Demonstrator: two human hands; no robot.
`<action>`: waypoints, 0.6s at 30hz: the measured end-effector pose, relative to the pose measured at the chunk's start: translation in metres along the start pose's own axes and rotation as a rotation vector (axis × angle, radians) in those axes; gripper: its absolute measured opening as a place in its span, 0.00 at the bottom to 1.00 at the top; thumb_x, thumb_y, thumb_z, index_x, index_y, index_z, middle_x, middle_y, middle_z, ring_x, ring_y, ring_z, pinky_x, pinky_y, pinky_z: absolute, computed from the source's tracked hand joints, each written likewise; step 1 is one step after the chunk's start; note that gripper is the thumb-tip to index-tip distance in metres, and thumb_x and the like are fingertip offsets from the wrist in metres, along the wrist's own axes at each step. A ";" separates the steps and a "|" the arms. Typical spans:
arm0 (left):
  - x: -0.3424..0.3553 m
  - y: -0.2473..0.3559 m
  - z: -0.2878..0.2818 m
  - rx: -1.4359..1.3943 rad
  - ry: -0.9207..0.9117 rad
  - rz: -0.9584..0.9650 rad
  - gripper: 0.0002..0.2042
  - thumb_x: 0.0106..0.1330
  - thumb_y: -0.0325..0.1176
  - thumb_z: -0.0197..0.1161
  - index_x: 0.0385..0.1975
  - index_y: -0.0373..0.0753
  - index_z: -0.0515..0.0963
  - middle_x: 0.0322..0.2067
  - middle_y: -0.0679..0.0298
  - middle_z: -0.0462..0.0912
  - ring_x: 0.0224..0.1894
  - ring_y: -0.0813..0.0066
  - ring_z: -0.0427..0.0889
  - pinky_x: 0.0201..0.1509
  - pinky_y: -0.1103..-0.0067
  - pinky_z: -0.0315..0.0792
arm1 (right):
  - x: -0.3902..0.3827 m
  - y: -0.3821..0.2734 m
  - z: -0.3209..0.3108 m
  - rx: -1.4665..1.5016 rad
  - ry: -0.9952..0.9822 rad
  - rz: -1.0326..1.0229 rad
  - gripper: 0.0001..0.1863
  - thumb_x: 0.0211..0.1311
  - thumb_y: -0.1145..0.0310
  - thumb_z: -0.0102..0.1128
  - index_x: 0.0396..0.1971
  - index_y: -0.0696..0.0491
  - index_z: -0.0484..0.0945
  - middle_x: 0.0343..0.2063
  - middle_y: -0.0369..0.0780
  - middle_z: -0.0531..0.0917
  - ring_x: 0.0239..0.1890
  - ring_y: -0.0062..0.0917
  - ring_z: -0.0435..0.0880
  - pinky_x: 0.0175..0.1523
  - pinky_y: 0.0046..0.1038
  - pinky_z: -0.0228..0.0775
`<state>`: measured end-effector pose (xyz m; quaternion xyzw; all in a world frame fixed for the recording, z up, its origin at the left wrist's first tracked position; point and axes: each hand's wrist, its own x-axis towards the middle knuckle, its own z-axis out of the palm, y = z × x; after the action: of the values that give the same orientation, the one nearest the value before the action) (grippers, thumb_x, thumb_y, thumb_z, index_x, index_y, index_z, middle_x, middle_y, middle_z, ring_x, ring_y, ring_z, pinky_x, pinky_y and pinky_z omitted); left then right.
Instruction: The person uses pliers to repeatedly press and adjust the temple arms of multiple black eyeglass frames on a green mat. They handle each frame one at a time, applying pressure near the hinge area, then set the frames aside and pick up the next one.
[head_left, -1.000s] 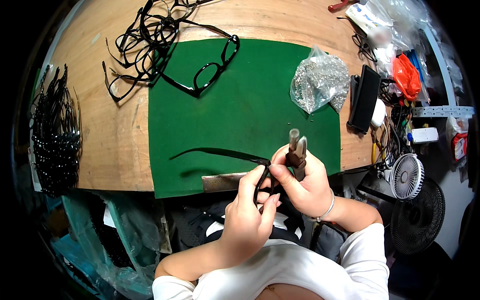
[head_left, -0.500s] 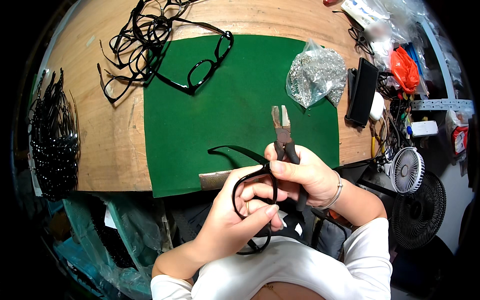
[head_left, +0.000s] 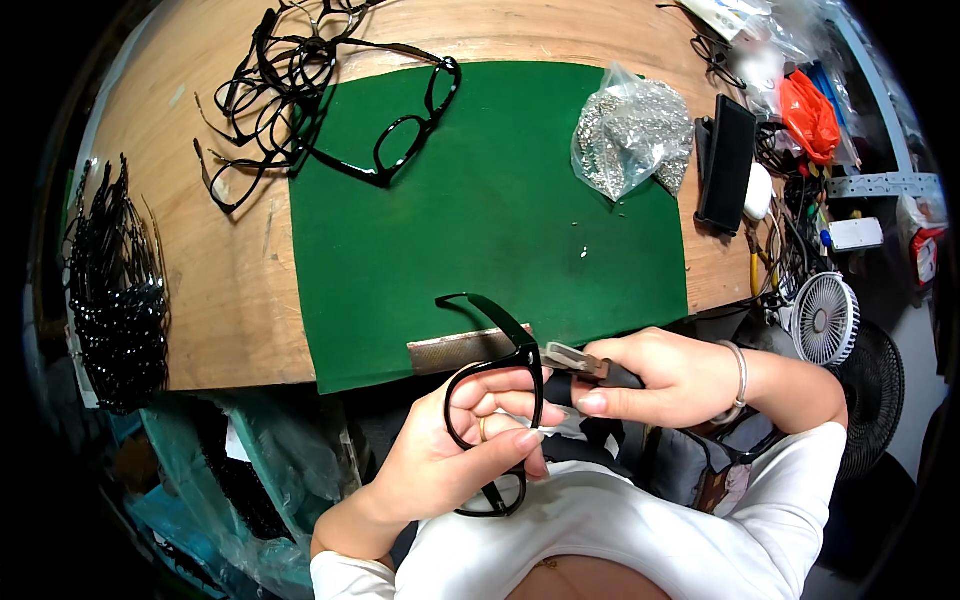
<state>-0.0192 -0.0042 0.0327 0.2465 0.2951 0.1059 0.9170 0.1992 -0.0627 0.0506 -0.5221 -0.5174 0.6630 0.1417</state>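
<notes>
My left hand [head_left: 425, 430] is closed around a black glasses frame [head_left: 524, 350], its fingers passing behind and through one rim. One temple stands out away from me over the mat, while the second rim hangs below my hand. In my right hand [head_left: 660, 375] is a pair of pliers [head_left: 575, 361] with dark handles. Their metal jaws point left, close beside the frame's hinge corner; whether they touch it I cannot tell. Just beyond the left hand, a textured metal strip [head_left: 450, 351] lies along the near edge of the green mat [head_left: 450, 230].
Black glasses frames [head_left: 400, 148] are heaped at the far left. A bundle of black temples [head_left: 118, 310] lies at the left edge. To the right are a clear bag of small silver parts [head_left: 625, 135], a phone [head_left: 728, 165] on a stand, cables and a white fan [head_left: 825, 315].
The pliers have turned from pointing away to pointing left, their jaws now beside the hinge corner. My right hand has drawn off the frame to the right. A small pale bit now shows on the mat.
</notes>
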 end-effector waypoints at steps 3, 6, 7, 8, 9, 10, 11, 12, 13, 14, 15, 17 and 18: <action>-0.001 0.002 0.001 0.028 0.000 -0.007 0.20 0.53 0.15 0.52 0.49 0.30 0.62 0.36 0.50 0.75 0.27 0.67 0.78 0.31 0.74 0.76 | 0.004 -0.002 -0.002 0.003 -0.044 0.013 0.20 0.59 0.56 0.49 0.36 0.62 0.69 0.18 0.45 0.74 0.23 0.30 0.75 0.29 0.27 0.66; -0.003 0.003 0.001 0.023 0.001 0.007 0.20 0.53 0.15 0.51 0.49 0.30 0.62 0.36 0.51 0.75 0.27 0.68 0.78 0.31 0.73 0.76 | 0.008 -0.001 -0.004 -0.039 -0.035 -0.006 0.21 0.59 0.56 0.49 0.36 0.62 0.69 0.18 0.45 0.74 0.22 0.29 0.75 0.29 0.27 0.66; -0.004 0.003 0.001 0.015 0.008 0.012 0.21 0.54 0.15 0.51 0.49 0.30 0.62 0.36 0.51 0.75 0.27 0.68 0.78 0.31 0.74 0.76 | 0.008 -0.006 -0.007 -0.041 -0.026 0.004 0.20 0.59 0.56 0.49 0.36 0.62 0.70 0.18 0.45 0.74 0.22 0.29 0.75 0.28 0.27 0.66; -0.004 0.003 0.000 0.006 0.015 0.017 0.21 0.54 0.15 0.51 0.49 0.30 0.62 0.36 0.51 0.75 0.27 0.68 0.78 0.31 0.74 0.76 | 0.008 -0.001 -0.005 -0.032 0.036 -0.032 0.18 0.58 0.58 0.50 0.34 0.60 0.71 0.18 0.41 0.74 0.22 0.23 0.72 0.28 0.24 0.65; -0.004 0.002 0.000 0.013 0.015 0.010 0.21 0.54 0.15 0.51 0.50 0.31 0.62 0.36 0.51 0.75 0.28 0.68 0.78 0.32 0.74 0.76 | 0.009 0.002 -0.003 0.094 0.089 -0.022 0.16 0.58 0.59 0.51 0.32 0.59 0.71 0.19 0.38 0.73 0.23 0.20 0.71 0.29 0.23 0.64; -0.003 0.001 0.001 0.020 0.014 0.002 0.21 0.54 0.15 0.51 0.50 0.31 0.61 0.37 0.51 0.74 0.28 0.69 0.78 0.32 0.74 0.76 | 0.011 0.003 -0.001 0.221 0.141 -0.011 0.14 0.58 0.60 0.51 0.31 0.58 0.71 0.19 0.36 0.73 0.23 0.16 0.69 0.30 0.21 0.63; -0.003 -0.001 0.001 0.026 0.015 -0.006 0.21 0.54 0.15 0.51 0.50 0.31 0.61 0.37 0.52 0.74 0.29 0.69 0.78 0.33 0.74 0.76 | 0.014 -0.002 0.000 0.316 0.155 -0.029 0.12 0.59 0.62 0.51 0.29 0.57 0.70 0.20 0.31 0.70 0.25 0.13 0.65 0.31 0.19 0.62; -0.001 -0.002 0.002 0.026 -0.008 -0.007 0.21 0.56 0.16 0.51 0.50 0.32 0.60 0.38 0.52 0.74 0.29 0.71 0.78 0.33 0.77 0.74 | 0.017 -0.004 0.002 0.315 0.185 -0.063 0.12 0.59 0.63 0.51 0.29 0.57 0.69 0.20 0.31 0.70 0.25 0.13 0.65 0.31 0.19 0.62; 0.001 -0.004 0.003 0.026 -0.031 -0.008 0.20 0.57 0.18 0.52 0.51 0.32 0.60 0.39 0.53 0.74 0.30 0.74 0.78 0.34 0.80 0.73 | 0.020 -0.005 0.005 0.314 0.214 -0.098 0.12 0.59 0.63 0.51 0.29 0.57 0.69 0.20 0.31 0.70 0.25 0.13 0.65 0.31 0.19 0.61; 0.002 -0.005 0.004 0.025 -0.054 -0.009 0.20 0.58 0.19 0.52 0.51 0.32 0.59 0.40 0.54 0.74 0.31 0.76 0.78 0.35 0.83 0.71 | 0.021 -0.006 0.007 0.312 0.243 -0.134 0.11 0.59 0.63 0.51 0.29 0.57 0.69 0.20 0.31 0.69 0.25 0.13 0.65 0.31 0.18 0.61; 0.002 -0.004 0.004 0.034 -0.045 -0.017 0.19 0.58 0.19 0.52 0.50 0.32 0.59 0.40 0.54 0.74 0.31 0.76 0.78 0.36 0.84 0.71 | 0.023 -0.011 0.003 0.362 0.187 -0.081 0.10 0.59 0.65 0.51 0.30 0.57 0.68 0.25 0.31 0.70 0.29 0.12 0.65 0.34 0.17 0.60; 0.003 -0.004 0.005 0.047 -0.038 -0.025 0.19 0.58 0.19 0.51 0.50 0.32 0.59 0.39 0.54 0.74 0.31 0.77 0.78 0.36 0.84 0.71 | 0.025 -0.009 0.005 0.356 0.202 -0.075 0.10 0.59 0.64 0.51 0.29 0.56 0.68 0.24 0.31 0.70 0.28 0.12 0.65 0.33 0.17 0.59; 0.003 -0.004 0.005 0.054 -0.031 -0.027 0.19 0.58 0.19 0.51 0.50 0.32 0.59 0.39 0.54 0.74 0.31 0.77 0.78 0.36 0.84 0.71 | 0.026 -0.008 0.006 0.354 0.206 -0.074 0.10 0.59 0.64 0.51 0.29 0.56 0.68 0.24 0.31 0.69 0.28 0.12 0.64 0.33 0.17 0.59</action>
<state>-0.0135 -0.0087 0.0324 0.2686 0.2870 0.0819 0.9159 0.1810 -0.0434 0.0422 -0.5347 -0.3945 0.6811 0.3075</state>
